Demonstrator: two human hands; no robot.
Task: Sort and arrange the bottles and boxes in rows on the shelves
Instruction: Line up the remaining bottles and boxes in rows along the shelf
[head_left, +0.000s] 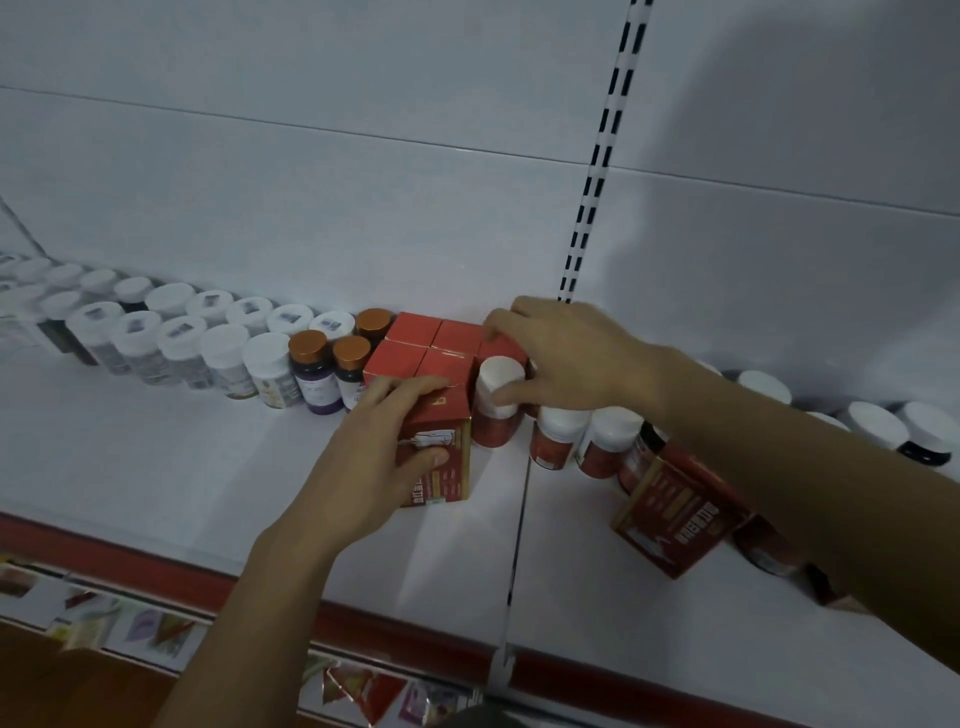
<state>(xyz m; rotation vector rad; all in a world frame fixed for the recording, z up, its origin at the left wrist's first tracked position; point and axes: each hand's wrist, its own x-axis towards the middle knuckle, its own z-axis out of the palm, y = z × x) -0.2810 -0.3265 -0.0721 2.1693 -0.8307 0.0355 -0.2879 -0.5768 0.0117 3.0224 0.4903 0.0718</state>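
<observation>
On the white shelf (208, 467) stands a block of red boxes (415, 332) against the back wall. In front of that block, my left hand (374, 462) grips one upright red box (447, 457), fingers over its top and thumb on its front face. My right hand (566, 353) reaches over the boxes; its thumb and fingers hold the white cap of a red bottle (496, 400) just right of the boxes. Two more white-capped red bottles (558, 434) stand to the right, under my right forearm.
Two rows of white-capped bottles (176, 332) run along the back left, ending in three copper-capped dark bottles (311, 374). A tilted red box (675, 514) lies under my right arm. More white-capped bottles (878, 423) sit far right. A slotted upright (597, 171) climbs the back wall. A red strip (363, 623) edges the shelf.
</observation>
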